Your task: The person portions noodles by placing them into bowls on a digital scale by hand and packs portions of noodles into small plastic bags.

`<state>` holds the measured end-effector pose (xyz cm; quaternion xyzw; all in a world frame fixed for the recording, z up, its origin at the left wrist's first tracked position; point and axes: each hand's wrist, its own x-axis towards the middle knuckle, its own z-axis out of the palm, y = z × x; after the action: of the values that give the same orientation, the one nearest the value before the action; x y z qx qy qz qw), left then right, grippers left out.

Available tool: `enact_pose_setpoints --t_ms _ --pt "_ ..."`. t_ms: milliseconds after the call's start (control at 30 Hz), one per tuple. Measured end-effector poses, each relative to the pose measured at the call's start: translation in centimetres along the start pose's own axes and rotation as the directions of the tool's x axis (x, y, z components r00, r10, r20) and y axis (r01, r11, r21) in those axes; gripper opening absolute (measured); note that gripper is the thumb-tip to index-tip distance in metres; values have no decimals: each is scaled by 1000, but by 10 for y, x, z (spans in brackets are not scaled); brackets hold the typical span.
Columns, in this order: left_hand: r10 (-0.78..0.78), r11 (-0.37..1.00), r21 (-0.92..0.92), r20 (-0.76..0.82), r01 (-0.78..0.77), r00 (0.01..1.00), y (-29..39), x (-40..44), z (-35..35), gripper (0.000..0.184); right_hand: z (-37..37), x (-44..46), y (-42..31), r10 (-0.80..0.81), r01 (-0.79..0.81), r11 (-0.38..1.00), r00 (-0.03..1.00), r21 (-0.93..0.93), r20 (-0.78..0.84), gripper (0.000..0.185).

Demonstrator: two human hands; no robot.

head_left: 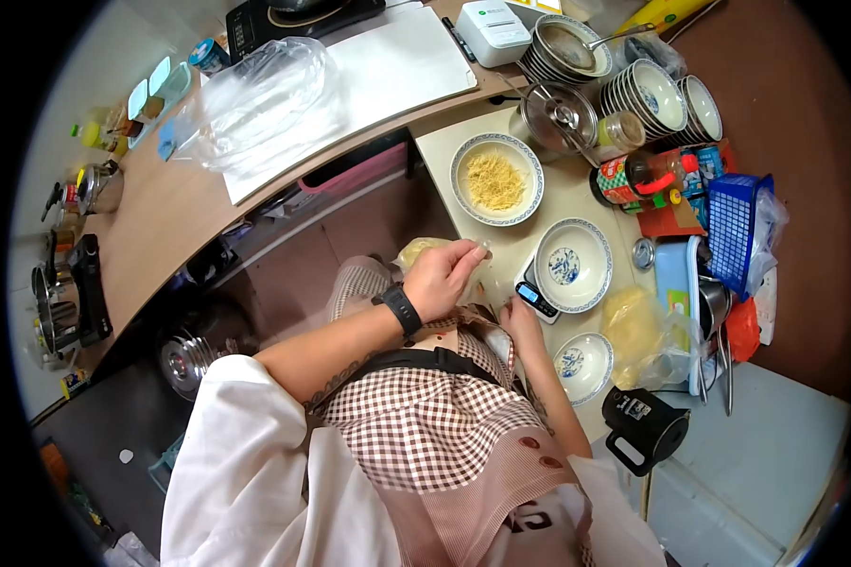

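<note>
Narrow gap between filled bowl and scale bowl — sauce bottle beyond.

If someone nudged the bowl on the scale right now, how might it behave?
The bowl looks like glazed ceramic, so probably stiff and breakable. Its glossy surface may feel slippery. It sits raised on the scale, with its rim reaching past one side, so a hard push could tip it off.

On the desk, 1 bowl is sitting on the digital scale, shredded food is in a bowl behind that, smaller bowl in front, plastic bag right of that one.
</note>
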<state>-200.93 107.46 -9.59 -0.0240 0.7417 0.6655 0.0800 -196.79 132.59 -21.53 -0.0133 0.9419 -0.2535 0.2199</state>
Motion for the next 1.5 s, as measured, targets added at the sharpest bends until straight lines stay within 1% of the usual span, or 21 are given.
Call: enact_pose_setpoints --t_ms 100,200,233,333,367,433,467,500,600,633,733,767,867,900,967,1100,1167,1267,1367,1433,1500 --pt "-69 998 10 69 69 995 16 -2 -3 33 -1 19 -7 129 -127 991 989 -33 66 68" --pt "8 1000 -3 72 -8 997 3 -1 0 32 -13 26 -13 235 -230 971 967 -57 99 72" --pt "110 994 -10 23 -110 994 -5 2 6 31 -13 29 -6 252 -250 968 965 -26 74 74" --pt "136 991 -6 31 -136 990 -8 5 12 31 -5 37 40 141 -140 990 990 18 -11 72" --pt "56 998 5 78 -57 995 -3 4 14 31 -7 36 48 81 -86 995 992 -54 -95 58" --pt "-100 995 39 161 95 982 20 5 11 30 -9 46 64 234 -181 893 969 411 -83 50" --pt "-76 996 51 163 69 984 21 6 13 30 -7 49 72 303 -212 760 952 614 -47 46" --pt "-52 997 62 164 42 985 22 7 16 30 -14 40 58 360 -227 374 929 899 85 40" --pt "14 998 50 159 -23 987 14 10 27 30 -60 1 -12 322 -347 331 916 878 240 33" --pt "35 998 40 160 -42 986 11 10 29 30 -57 -2 -15 236 -320 594 946 738 221 28" --pt "54 995 77 162 -67 985 7 13 28 30 -54 -12 1 184 -377 809 891 452 414 21" --pt "72 992 93 153 -87 986 5 14 28 30 -54 -16 7 187 -313 884 918 348 350 20" --pt "53 961 257 189 -101 980 16 20 18 30 -95 -37 -23 261 -301 898 952 322 161 16" --pt "80 926 346 218 -154 973 14 27 14 30 -98 -38 -27 166 -150 898 986 414 -2 15" --pt "176 818 492 276 -296 945 2 38 8 27 -99 -45 -33 10 176 846 939 503 -345 15" --pt "171 705 624 310 -336 935 -10 54 0 20 -98 -39 -43 82 275 613 911 741 -405 19" --pt "174 709 612 329 -350 928 -8 58 1 20 -92 -38 -38 188 262 426 910 866 -369 19" --pt "221 755 510 395 -413 892 14 62 12 18 -79 -29 -21 183 335 229 907 914 -378 18" --pt "295 781 382 471 -494 831 33 61 36 16 -90 -25 -57 248 259 366 898 894 -362 17" --pt "339 760 337 524 -555 782 44 58 47 16 -86 -23 -62 114 256 494 928 831 -354 22" --pt "371 740 266 604 -617 705 56 57 54 18 -82 -19 -69 -109 460 585 861 668 -497 25"
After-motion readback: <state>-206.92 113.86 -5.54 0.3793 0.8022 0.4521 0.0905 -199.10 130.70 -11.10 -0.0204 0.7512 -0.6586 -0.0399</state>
